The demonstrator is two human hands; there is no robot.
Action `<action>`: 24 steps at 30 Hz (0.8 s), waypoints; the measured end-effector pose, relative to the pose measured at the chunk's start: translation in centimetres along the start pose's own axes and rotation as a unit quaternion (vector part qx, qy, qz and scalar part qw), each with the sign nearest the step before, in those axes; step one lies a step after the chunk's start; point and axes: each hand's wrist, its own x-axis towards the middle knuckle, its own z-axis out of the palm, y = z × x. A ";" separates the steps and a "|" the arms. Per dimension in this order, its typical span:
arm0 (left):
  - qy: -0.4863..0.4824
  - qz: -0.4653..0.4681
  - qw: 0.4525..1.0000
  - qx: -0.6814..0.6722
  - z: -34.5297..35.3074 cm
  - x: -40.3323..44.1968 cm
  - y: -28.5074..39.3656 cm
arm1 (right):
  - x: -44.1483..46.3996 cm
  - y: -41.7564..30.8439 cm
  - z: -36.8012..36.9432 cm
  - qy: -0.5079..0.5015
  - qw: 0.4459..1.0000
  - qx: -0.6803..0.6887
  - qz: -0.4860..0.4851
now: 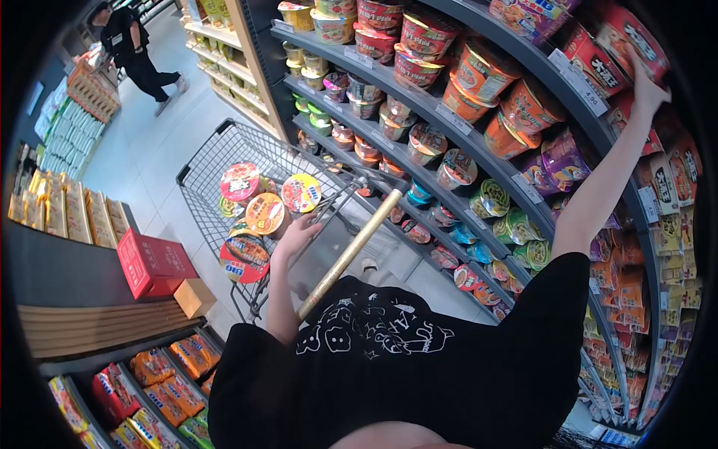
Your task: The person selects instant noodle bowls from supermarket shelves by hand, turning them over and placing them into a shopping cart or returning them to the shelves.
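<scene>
At the upper right, my right hand [649, 90] is closed on a red instant noodle package [634, 41] at the top shelf, beside another red noodle package [594, 61]. My left hand [301, 233] reaches over the near side of the shopping cart [202, 161], fingers stretched out, holding nothing I can see. Close to it in the cart lies an orange-lidded noodle cup [265, 214]. Around that are a yellow-rimmed noodle cup [301, 193], a red-and-white noodle cup [240, 181] and a red noodle bucket [245, 258]. The cart's gold handle [351, 253] crosses in front of my body.
Tall shelves [441, 112] of cup and bag noodles curve along the right. Low bins [161, 382] of packets and a red carton [155, 263] stand at left. A person in dark clothes [131, 49] walks in the far aisle, near stacked goods [78, 120].
</scene>
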 end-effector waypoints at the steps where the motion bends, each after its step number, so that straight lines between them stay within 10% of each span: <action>1: 0.002 0.026 1.000 -0.012 0.4 -0.2 -0.1 | -0.7 0.4 -0.3 0.058 0.998 0.012 -0.009; 7: 0.065 0.107 0.992 0.029 2.2 -2.1 2.3 | -13.4 -1.9 -5.4 -0.051 0.926 0.374 -0.018; 12: 0.104 0.202 0.974 0.017 4.1 -3.1 5.4 | -32.3 0.3 -3.5 -0.072 0.933 0.342 0.082; 14: 0.093 0.222 0.967 -0.082 5.0 -2.9 6.5 | -39.5 -0.9 -3.3 -0.190 0.889 0.323 0.262; 18: 0.067 0.253 0.942 -0.211 6.1 -1.6 7.1 | -49.8 0.1 -2.2 -0.363 0.627 0.508 0.466; 21: 0.001 0.098 0.898 -0.429 6.4 -1.4 8.0 | -53.6 0.1 -1.8 -0.467 0.559 0.513 0.455; 24: -0.034 0.141 0.856 -0.497 7.2 -0.3 6.5 | -53.0 -3.0 -1.5 -0.545 0.588 0.493 0.337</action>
